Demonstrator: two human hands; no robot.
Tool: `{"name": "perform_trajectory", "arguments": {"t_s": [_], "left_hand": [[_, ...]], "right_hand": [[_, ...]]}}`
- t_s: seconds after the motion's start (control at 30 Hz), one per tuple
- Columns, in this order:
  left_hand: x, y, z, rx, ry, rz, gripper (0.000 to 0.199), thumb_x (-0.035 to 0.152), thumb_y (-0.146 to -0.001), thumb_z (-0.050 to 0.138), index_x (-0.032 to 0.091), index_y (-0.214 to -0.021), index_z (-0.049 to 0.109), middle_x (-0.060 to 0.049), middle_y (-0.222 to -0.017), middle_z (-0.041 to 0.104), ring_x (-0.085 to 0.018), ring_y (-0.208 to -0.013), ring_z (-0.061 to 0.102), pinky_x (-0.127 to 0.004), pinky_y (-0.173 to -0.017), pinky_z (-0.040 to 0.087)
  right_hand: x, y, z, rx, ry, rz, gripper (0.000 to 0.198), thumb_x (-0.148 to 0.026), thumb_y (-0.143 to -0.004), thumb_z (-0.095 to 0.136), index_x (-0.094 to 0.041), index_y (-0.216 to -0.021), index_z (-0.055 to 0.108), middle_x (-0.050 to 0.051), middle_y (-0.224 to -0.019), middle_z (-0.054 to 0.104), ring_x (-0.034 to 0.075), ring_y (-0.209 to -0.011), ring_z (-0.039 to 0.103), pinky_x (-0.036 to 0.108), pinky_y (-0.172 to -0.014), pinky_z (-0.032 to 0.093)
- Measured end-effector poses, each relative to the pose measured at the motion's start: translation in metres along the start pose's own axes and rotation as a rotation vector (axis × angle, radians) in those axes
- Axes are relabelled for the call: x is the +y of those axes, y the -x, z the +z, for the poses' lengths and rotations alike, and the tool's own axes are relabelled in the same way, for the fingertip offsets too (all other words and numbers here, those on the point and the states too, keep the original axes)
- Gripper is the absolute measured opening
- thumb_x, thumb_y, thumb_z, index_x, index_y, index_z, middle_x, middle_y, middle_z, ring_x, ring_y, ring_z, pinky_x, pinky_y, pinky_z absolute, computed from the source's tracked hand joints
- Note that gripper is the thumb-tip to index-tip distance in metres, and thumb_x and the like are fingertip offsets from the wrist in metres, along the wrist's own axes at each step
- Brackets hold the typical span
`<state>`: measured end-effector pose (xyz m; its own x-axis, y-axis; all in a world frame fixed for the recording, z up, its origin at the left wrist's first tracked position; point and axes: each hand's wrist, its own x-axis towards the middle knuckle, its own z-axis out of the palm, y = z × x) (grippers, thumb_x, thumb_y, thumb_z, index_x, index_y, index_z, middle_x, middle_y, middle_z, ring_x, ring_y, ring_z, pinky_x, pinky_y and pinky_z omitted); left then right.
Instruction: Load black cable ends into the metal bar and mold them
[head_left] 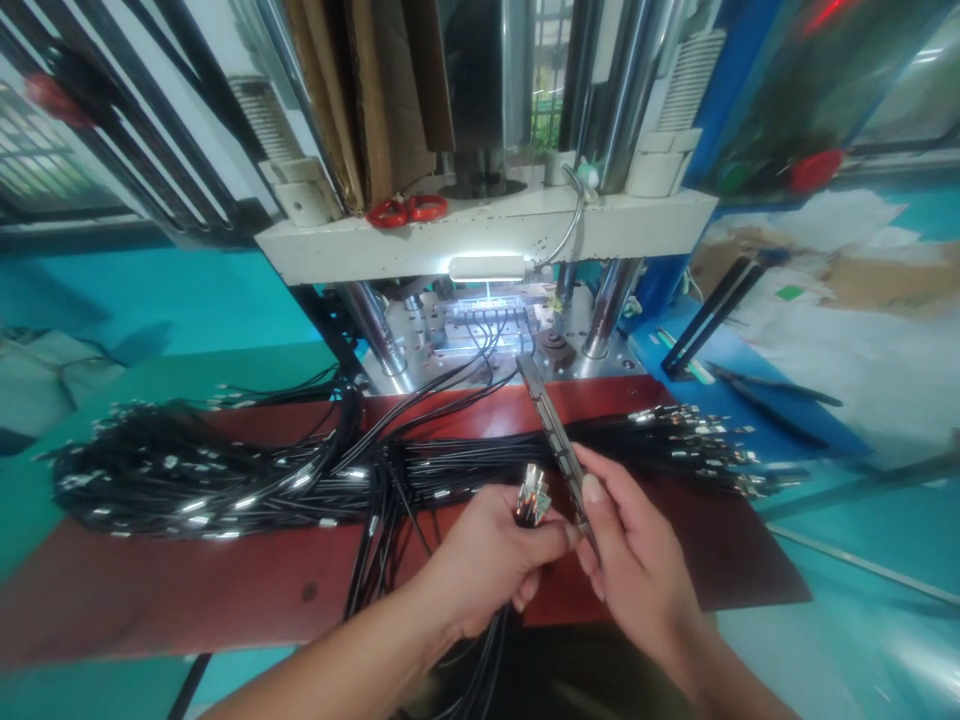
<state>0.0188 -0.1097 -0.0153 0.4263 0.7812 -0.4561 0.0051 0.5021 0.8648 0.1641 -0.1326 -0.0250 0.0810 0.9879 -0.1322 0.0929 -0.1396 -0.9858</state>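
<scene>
Wrapped in my left hand (499, 545) is a small bunch of black cables (487, 660), with their metal connector ends (532, 495) standing up above the fist. My right hand (637, 545) grips a long, narrow grey metal bar (547, 410) with notches along it, tilted up and to the left. The left fingertips come close to the lower part of the bar; whether they touch it I cannot tell. Behind the hands a thick bundle of black cables (450, 465) lies across the reddish-brown board (480, 405), looped at the left, connectors at the right.
A press with a white crossbeam (637, 235) and steel columns (611, 305) stands ahead. Under its lit lamp (487, 268), several cables run into a metal mould (487, 310). Red-handled scissors (407, 210) rest on the beam. Dark pliers (772, 400) lie on a blue surface at right.
</scene>
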Motion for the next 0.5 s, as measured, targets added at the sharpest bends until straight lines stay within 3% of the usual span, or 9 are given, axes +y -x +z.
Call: {"name": "perform_trajectory", "arguments": {"t_s": [0.17,0.27,0.33,0.5], "left_hand": [[0.007,0.003,-0.009,-0.08,0.16,-0.072,0.028,0.034,-0.071,0.077,0.011,-0.081,0.064,-0.001,-0.067,0.059,-0.008,-0.052,0.053,-0.021,-0.052,0.044],[0.01,0.005,-0.012,-0.048,0.178,-0.082,0.035,0.032,-0.069,0.079,0.01,-0.093,0.066,-0.003,-0.071,0.062,-0.01,-0.057,0.057,-0.025,-0.059,0.047],[0.01,0.005,-0.011,-0.018,0.182,-0.094,0.039,0.032,-0.069,0.079,0.011,-0.1,0.066,-0.002,-0.07,0.061,-0.01,-0.056,0.057,-0.026,-0.058,0.047],[0.006,0.005,-0.005,-0.016,0.165,-0.009,0.03,0.03,-0.074,0.075,0.015,-0.093,0.059,0.001,-0.071,0.057,-0.006,-0.049,0.05,-0.019,-0.045,0.039]], "right_hand": [[-0.01,0.006,-0.005,0.028,-0.088,0.11,0.055,-0.057,-0.09,0.048,-0.023,-0.133,0.052,-0.008,-0.042,0.044,0.009,-0.032,0.037,0.017,-0.029,0.03],[-0.012,0.01,-0.007,0.036,-0.098,0.144,0.06,-0.058,-0.089,0.048,-0.02,-0.135,0.051,-0.008,-0.04,0.044,0.008,-0.029,0.033,0.016,-0.026,0.027],[-0.01,0.011,-0.008,0.017,-0.099,0.144,0.062,-0.058,-0.089,0.047,-0.018,-0.135,0.05,-0.008,-0.04,0.044,0.008,-0.029,0.031,0.015,-0.026,0.027],[-0.005,0.008,-0.009,-0.005,-0.133,0.178,0.061,-0.058,-0.088,0.048,-0.019,-0.136,0.05,-0.008,-0.04,0.044,0.008,-0.029,0.033,0.015,-0.026,0.029]]}}
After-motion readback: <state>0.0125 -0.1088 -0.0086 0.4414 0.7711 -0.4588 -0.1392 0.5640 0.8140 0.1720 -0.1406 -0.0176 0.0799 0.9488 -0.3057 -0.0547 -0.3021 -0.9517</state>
